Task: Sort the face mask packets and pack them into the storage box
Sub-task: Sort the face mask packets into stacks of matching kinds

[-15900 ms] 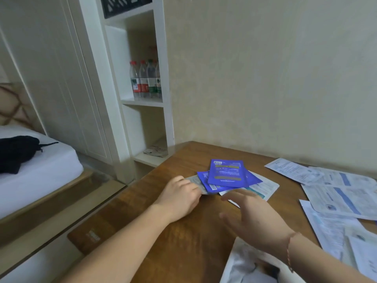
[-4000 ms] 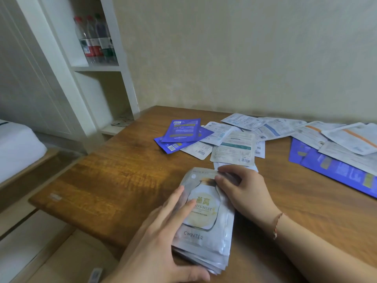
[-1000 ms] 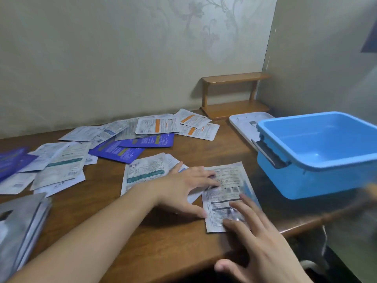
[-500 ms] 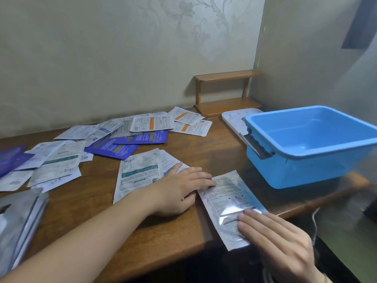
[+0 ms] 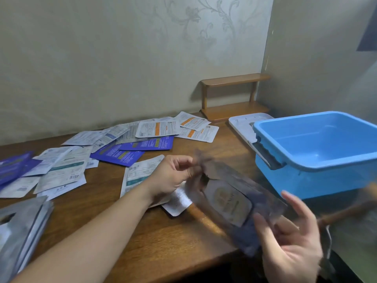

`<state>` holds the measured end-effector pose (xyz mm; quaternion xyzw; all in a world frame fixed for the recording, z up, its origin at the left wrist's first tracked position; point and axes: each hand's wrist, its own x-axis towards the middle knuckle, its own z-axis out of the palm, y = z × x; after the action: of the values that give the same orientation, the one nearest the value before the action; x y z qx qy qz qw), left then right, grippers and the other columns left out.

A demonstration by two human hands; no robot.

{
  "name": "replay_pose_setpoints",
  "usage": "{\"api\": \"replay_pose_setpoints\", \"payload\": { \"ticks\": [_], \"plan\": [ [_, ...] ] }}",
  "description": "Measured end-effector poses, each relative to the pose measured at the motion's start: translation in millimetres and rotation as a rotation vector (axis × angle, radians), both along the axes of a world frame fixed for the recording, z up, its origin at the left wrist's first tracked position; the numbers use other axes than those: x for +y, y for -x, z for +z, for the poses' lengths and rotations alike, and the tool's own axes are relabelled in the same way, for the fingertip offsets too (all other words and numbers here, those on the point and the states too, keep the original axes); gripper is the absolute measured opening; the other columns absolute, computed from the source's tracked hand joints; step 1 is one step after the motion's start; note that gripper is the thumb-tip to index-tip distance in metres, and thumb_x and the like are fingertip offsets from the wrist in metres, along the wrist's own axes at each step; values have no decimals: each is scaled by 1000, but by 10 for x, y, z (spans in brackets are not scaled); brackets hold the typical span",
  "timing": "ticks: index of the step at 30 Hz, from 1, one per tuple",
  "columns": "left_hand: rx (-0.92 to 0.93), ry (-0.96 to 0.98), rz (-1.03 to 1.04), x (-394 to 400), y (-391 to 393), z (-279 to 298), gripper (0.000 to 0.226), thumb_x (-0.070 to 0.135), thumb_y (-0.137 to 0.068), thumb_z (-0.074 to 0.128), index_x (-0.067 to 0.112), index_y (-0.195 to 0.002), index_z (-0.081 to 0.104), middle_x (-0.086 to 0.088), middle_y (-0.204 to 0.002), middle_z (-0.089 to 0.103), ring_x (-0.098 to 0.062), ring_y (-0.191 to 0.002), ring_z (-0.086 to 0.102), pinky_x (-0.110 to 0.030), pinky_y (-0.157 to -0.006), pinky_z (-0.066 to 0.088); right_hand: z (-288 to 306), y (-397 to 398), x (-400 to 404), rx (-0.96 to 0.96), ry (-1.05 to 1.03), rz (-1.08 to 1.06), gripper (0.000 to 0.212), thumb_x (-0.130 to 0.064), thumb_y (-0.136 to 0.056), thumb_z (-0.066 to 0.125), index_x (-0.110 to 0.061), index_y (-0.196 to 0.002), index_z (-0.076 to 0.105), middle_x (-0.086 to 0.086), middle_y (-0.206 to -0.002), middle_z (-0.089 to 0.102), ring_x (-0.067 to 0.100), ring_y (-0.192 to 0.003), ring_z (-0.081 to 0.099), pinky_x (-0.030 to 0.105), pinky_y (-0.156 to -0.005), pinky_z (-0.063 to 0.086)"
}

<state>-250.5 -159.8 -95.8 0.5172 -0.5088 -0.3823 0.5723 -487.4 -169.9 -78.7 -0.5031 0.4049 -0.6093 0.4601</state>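
We see the blue storage box (image 5: 318, 152) holding no packets. Both hands, left (image 5: 173, 176) and right (image 5: 289, 240), pinch 1 blurred packet (image 5: 228, 199) in their fingers above the surface (image 5: 163, 237).

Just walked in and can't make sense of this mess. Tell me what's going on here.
A person is sorting face mask packets at a wooden table. Both hands hold one silver packet above the table edge: the left hand pinches its far end, the right hand supports its near end. The packet is motion-blurred. The blue storage box at right looks empty. Many packets lie scattered along the wall, and a silver stack sits at left.
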Motion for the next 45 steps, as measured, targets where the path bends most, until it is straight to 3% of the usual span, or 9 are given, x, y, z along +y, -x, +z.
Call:
{"api": "replay_pose_setpoints", "payload": {
  "ticks": [6,8,12,16,22,28,38,42,45],
  "plan": [
    [-235,-208,98,-97,-111,219,31,14,-87,73,22,-115,64,7,-65,68,-11,-61,58,-23,-64,45,-209,17,59,14,-228,506,54,7,-70,74,-27,-111,65,8,-90,73,41,-51,64,38,-39,55],
    [-247,-235,33,-5,-217,431,32,15,-89,71,20,-119,64,3,-68,67,-14,-65,57,-25,-65,46,-105,-34,193,-35,-248,653,40,-20,-58,90,-10,-94,74,24,-74,68,41,-43,60,31,-39,52],
    [-287,-269,7,408,-594,966,26,10,-95,63,10,-121,63,-16,-95,68,-20,-87,65,-31,-80,52,129,-361,559,70,-155,801,81,-71,-23,84,-10,-76,79,24,-63,67,40,-45,62,28,-48,55],
    [-370,-336,98,1084,-1099,1269,20,8,-94,62,10,-114,63,-5,-83,71,-12,-75,67,-22,-72,53,236,-916,994,-56,-125,1080,10,-19,-64,86,-11,-68,80,25,-58,67,28,-41,62,21,-43,51],
    [-384,-472,336,2256,-1712,1156,22,10,-92,64,12,-114,65,2,-76,73,-6,-74,69,-17,-65,52,178,-1674,1582,105,-184,1425,15,-15,-68,76,-16,-83,79,20,-63,71,23,-47,60,29,-44,47],
    [-379,-539,522,2717,-2146,599,34,31,-76,80,19,-106,69,-25,-86,66,-23,-79,57,-23,-68,48,36,-2088,1994,288,-225,1458,13,-9,-82,74,-13,-94,72,15,-66,72,25,-49,66,20,-42,42],
    [-565,-477,610,2561,-2229,260,34,33,-77,84,24,-105,69,11,-75,65,3,-54,47,-12,-58,39,-210,-2226,1985,479,-101,1430,7,-19,-84,75,-23,-90,74,9,-56,69,12,-39,55,17,-46,42],
    [-700,-386,810,2709,-2234,249,26,45,-89,67,30,-110,66,15,-107,65,-2,-89,59,-20,-80,46,-214,-2159,1891,450,90,1304,8,-34,-76,77,-36,-84,76,1,-56,66,6,-48,54,15,-52,43],
    [-471,-365,806,3084,-1984,305,62,63,-83,48,27,-133,54,17,-128,57,10,-113,51,-17,-97,42,-133,-2187,1757,358,117,1089,28,-44,-68,68,-40,-96,74,-7,-81,72,2,-76,66,16,-66,52]
  ]
}}
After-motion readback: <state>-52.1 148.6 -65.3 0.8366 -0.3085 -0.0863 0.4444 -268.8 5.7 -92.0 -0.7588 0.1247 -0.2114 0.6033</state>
